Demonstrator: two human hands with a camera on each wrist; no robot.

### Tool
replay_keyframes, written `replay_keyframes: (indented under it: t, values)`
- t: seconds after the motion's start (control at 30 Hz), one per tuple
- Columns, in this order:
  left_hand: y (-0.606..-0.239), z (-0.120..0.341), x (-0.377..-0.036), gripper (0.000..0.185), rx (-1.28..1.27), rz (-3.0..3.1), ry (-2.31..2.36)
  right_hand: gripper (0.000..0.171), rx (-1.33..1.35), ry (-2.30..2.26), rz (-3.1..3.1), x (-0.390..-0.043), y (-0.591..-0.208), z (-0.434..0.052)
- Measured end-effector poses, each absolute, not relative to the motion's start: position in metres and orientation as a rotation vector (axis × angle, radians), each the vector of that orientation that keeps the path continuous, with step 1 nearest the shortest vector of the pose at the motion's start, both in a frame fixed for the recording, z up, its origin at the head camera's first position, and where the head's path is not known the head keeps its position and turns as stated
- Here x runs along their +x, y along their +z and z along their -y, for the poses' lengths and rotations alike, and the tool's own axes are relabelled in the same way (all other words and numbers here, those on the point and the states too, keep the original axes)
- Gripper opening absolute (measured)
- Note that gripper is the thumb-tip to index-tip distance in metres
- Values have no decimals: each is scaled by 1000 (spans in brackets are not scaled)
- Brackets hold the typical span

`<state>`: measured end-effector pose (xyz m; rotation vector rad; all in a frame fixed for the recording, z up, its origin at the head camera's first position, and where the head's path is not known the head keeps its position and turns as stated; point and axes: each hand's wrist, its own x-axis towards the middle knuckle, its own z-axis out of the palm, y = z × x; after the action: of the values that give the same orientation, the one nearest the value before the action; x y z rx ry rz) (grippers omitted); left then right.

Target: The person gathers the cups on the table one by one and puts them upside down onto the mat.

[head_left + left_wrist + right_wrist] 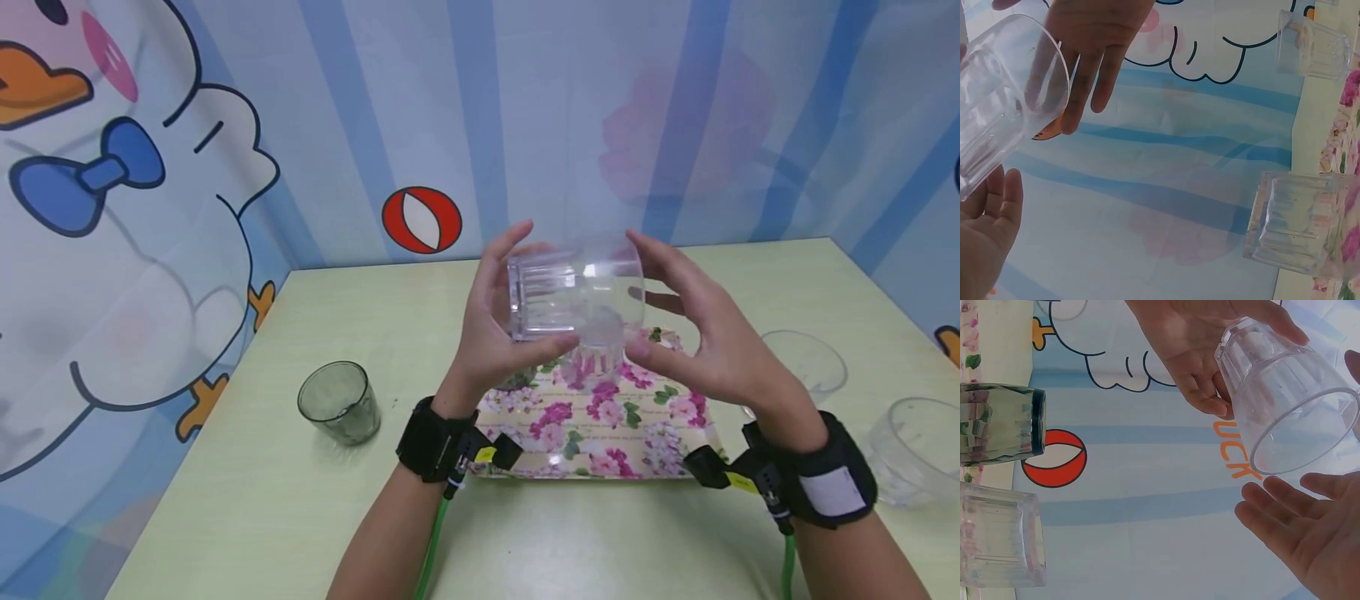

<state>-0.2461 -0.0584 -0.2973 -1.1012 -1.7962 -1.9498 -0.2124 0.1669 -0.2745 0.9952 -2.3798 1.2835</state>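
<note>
A clear faceted glass is held on its side above the tray, mouth to the right. My left hand grips it around the base, thumb along the near side; the same left hand shows at the top of the right wrist view. At the mouth end, my right hand has its fingers spread around the rim; whether a fingertip touches is hard to tell. In the right wrist view the right hand's fingers lie below the rim. Under the hands is a floral tray.
On the tray stand an upturned clear glass and an upturned green glass, mostly hidden in the head view. Another green glass stands on the table to the left. Clear glasses, one nearer and one farther, stand to the right.
</note>
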Motion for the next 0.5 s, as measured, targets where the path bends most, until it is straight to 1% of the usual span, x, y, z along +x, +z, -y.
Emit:
replay_keyframes:
  t: [0.1, 0.2, 0.5]
  values:
    - [-300, 57, -249, 118, -1133, 1819, -1923, 92, 1029, 1278, 2336, -213, -274, -167]
    - [-301, 57, -250, 117, -1165, 1855, -1893, 96, 1073, 1276, 2292, -214, -273, -166]
    - [-301, 58, -249, 115, -1244, 1901, -1835, 90, 1116, 1284, 2234, -216, -275, -166]
